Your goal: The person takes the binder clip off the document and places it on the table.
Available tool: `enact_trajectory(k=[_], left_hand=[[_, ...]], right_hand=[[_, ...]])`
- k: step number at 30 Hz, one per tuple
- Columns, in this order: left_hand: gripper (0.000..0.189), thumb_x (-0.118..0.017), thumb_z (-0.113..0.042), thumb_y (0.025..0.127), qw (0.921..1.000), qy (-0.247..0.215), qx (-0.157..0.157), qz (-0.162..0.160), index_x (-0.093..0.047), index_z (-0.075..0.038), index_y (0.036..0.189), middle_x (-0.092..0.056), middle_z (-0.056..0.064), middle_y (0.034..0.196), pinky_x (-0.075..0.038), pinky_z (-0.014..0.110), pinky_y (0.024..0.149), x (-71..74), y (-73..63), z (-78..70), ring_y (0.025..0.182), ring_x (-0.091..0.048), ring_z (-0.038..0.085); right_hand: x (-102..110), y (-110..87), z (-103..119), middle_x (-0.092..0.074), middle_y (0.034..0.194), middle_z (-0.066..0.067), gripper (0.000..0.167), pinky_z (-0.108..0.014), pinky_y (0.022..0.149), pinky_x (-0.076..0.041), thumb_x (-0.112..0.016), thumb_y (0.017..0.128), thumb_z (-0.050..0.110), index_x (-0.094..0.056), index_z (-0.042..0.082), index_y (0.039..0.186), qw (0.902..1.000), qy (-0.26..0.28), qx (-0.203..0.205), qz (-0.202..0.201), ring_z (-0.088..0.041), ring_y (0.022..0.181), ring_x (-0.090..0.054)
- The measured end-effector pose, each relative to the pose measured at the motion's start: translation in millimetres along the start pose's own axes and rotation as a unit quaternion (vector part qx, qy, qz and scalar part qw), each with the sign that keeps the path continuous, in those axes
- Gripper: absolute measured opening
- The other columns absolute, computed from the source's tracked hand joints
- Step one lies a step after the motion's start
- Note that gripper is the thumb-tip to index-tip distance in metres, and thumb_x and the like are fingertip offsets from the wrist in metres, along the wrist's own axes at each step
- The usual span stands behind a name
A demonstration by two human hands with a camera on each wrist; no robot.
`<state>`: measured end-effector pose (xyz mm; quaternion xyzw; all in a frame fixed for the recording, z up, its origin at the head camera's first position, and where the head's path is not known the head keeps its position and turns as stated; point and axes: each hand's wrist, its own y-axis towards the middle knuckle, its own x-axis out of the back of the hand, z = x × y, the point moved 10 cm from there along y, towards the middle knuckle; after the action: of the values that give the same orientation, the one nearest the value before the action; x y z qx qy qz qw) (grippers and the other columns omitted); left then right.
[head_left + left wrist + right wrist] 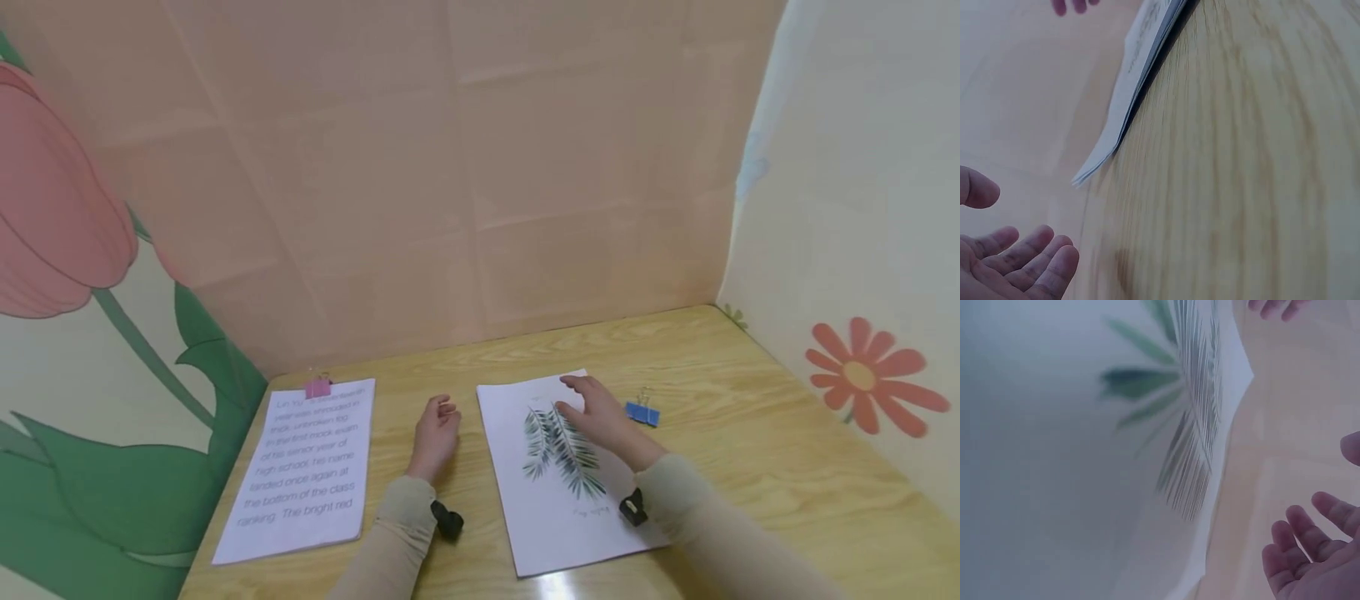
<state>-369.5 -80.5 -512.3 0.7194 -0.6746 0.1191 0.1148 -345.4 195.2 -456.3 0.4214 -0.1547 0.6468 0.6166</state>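
Observation:
My left hand (437, 437) hovers over the wood between two paper stacks, its fingers loosely curled around nothing. In the left wrist view its fingers (1054, 269) are apart from the nearby sheets. My right hand (600, 421) is over the upper right part of a stack of white paper (498, 467), thumb and fingers spread and holding nothing. The top sheet bears a printed green palm-leaf picture (562, 450). Several sheet edges show at the stack's slightly raised corner (1094, 162). A blue binder clip (642, 413) lies on the table just right of the right hand.
At the left lies another stack of printed text sheets (307, 475), with a pink binder clip (318, 387) on its top edge. The wooden table (750, 433) meets a pink-covered wall (465, 208) behind and a flower-painted wall (862, 267) at the right.

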Motion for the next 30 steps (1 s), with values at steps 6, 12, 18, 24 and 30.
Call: enact_trajectory(k=[6, 12, 18, 24, 30], left_hand=[[0.040, -0.056, -0.004, 0.101, 0.9995, 0.004, -0.031, -0.009, -0.051, 0.009, 0.138, -0.064, 0.024, 0.124, -0.047, 0.054, 0.101, 9.5, -2.9, -2.9, 0.117, -0.061, 0.041], [0.042, -0.055, -0.009, 0.103, 0.9999, 0.009, -0.002, -0.004, -0.050, 0.004, 0.143, -0.061, 0.022, 0.132, -0.045, 0.054, 0.104, 13.6, -3.2, 2.0, 0.123, -0.058, 0.040], [0.043, -0.056, -0.010, 0.103, 0.9997, 0.009, 0.016, -0.015, -0.050, 0.002, 0.144, -0.059, 0.021, 0.135, -0.043, 0.054, 0.107, 21.7, -4.7, 3.1, 0.127, -0.056, 0.039], [0.044, -0.056, -0.011, 0.103, 0.9995, 0.017, 0.021, -0.018, -0.050, 0.002, 0.145, -0.058, 0.022, 0.137, -0.043, 0.055, 0.108, 26.6, -7.8, 5.6, 0.129, -0.054, 0.040], [0.034, -0.057, -0.012, 0.102, 0.9976, 0.057, 0.018, -0.034, -0.059, 0.003, 0.132, -0.057, 0.027, 0.139, -0.039, 0.058, 0.109, 38.5, -10.3, 7.5, 0.132, -0.051, 0.044]], right_hand=[[-18.4, 2.8, 7.2, -0.060, 0.126, -0.030, 0.049, -0.059, 0.095, -0.048, -0.066, 0.099, 0.016, -0.054, -0.012, 0.136, 0.9989, 0.029, -0.002, 0.036, -0.046, 0.115, -0.058], [-35.9, 4.3, 16.0, -0.056, 0.135, -0.033, 0.052, -0.060, 0.098, -0.048, -0.063, 0.101, 0.018, -0.050, -0.013, 0.141, 0.9949, 0.065, -0.018, 0.075, -0.050, 0.121, -0.056], [-52.0, 7.3, 25.7, -0.056, 0.137, -0.033, 0.053, -0.059, 0.100, -0.047, -0.061, 0.102, 0.019, -0.048, -0.013, 0.143, 0.9899, 0.094, -0.023, 0.104, -0.049, 0.124, -0.055], [-62.3, 7.5, 31.4, -0.058, 0.134, -0.031, 0.051, -0.058, 0.100, -0.047, -0.062, 0.102, 0.018, -0.051, -0.013, 0.141, 0.9874, 0.102, -0.033, 0.116, -0.047, 0.121, -0.057], [-73.0, 9.5, 40.5, -0.060, 0.133, -0.028, 0.049, -0.057, 0.100, -0.047, -0.062, 0.102, 0.018, -0.052, -0.010, 0.141, 0.9845, 0.108, -0.042, 0.131, -0.044, 0.120, -0.059]])
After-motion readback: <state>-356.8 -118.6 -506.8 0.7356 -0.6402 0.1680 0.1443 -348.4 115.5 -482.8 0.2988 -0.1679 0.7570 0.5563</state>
